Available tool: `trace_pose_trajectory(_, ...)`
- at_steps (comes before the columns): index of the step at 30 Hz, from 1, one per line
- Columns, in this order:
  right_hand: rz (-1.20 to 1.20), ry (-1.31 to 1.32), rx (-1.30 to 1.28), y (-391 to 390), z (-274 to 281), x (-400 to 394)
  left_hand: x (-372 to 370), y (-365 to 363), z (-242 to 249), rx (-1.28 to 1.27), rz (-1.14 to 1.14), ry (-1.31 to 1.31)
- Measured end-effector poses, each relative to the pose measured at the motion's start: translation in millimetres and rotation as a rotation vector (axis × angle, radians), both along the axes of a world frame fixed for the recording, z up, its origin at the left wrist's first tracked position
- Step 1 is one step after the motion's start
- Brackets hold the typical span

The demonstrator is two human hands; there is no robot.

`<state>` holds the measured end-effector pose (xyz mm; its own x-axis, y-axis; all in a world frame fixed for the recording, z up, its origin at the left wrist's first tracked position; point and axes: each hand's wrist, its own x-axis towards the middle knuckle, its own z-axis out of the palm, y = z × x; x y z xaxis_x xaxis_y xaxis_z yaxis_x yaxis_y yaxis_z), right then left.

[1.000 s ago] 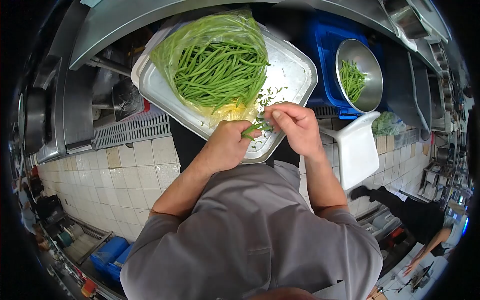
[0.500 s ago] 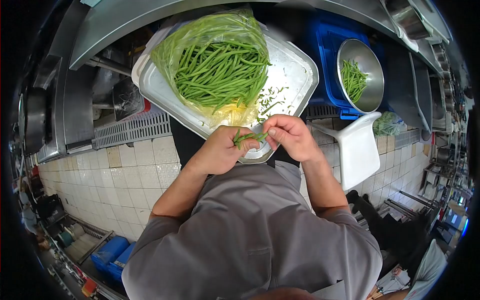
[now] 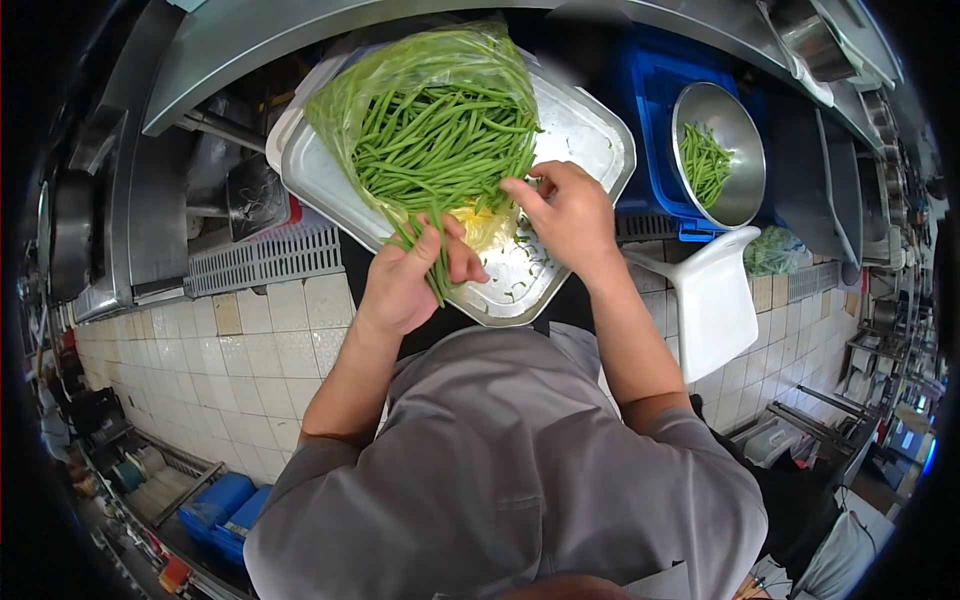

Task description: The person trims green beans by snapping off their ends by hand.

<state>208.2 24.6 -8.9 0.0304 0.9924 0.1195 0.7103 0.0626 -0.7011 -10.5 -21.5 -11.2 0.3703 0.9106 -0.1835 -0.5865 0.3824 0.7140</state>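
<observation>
A clear plastic bag full of green beans lies with its mouth toward me on a metal tray. Between the thumb and fingers of my left hand is a small bunch of green beans, held over the tray's near left edge. My right hand is at the right side of the bag's mouth, thumb and fingers apart, beside the beans there. Its lower fingers are partly hidden. Small trimmed bits are scattered on the tray's near part.
A steel bowl with some green beans in it rests on a blue crate to the right. Nearer stands a white plastic chair. A steel counter runs across the far side. Part of another person shows at the lower right.
My hands have moved apart. The left went left with beans, which now stick out longer; the right moved up to the bag's mouth and opened. The other person has shifted.
</observation>
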Motion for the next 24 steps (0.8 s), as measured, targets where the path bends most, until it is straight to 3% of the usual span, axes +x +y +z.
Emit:
trace_pose_trajectory(2,0.001,-0.203,-0.014,8,1,-9,-4,3,-1,-0.024,-0.014,0.006)
trace_pose_trajectory(6,0.026,0.121,-0.080,13,-23,-6,-16,2,-6,-0.031,-0.051,-0.054)
trace_pose_trajectory(9,-0.023,0.533,-0.248,5,-21,4,-20,-1,-9,-0.050,-0.061,-0.051)
trace_pose_trajectory(19,-0.004,0.721,-0.303,-27,19,28,14,10,-2,0.016,-0.121,0.189)
trace_pose_trajectory(22,0.084,0.911,-0.345,-34,18,24,30,10,14,0.176,-0.007,0.547)
trace_pose_trajectory(24,0.132,0.927,-0.400,-38,19,20,41,9,28,0.493,0.161,0.807)
